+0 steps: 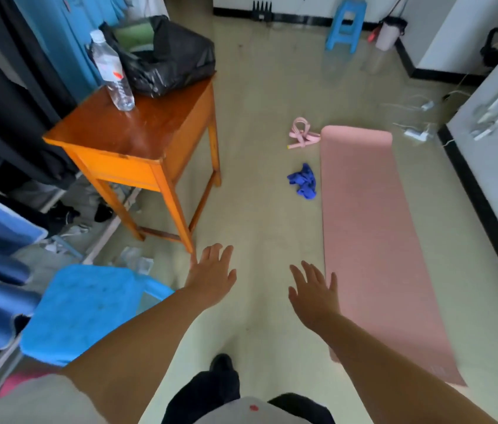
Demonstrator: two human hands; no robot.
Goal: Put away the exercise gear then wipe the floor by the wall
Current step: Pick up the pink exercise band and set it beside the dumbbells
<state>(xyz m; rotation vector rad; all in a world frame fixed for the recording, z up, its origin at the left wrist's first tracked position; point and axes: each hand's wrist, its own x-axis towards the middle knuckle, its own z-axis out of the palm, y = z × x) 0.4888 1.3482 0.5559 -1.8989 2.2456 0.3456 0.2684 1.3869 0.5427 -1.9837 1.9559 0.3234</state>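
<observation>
A pink exercise mat (pixel 373 228) lies unrolled on the floor along the right wall. Beyond its far left corner sits a coiled pink skipping rope (pixel 302 134). A crumpled blue cloth (pixel 302 182) lies on the floor beside the mat's left edge. My left hand (pixel 212 275) and my right hand (pixel 313 292) are stretched out in front of me above the floor, fingers spread, holding nothing. The right hand is just left of the mat's near part.
An orange wooden table (pixel 137 139) with a water bottle (pixel 113 71) and a black bag (pixel 168 53) stands to the left. A blue stool (pixel 85 310) is near left, another blue stool (pixel 345 24) far back. Power strips and cables (pixel 416 133) lie by the right wall.
</observation>
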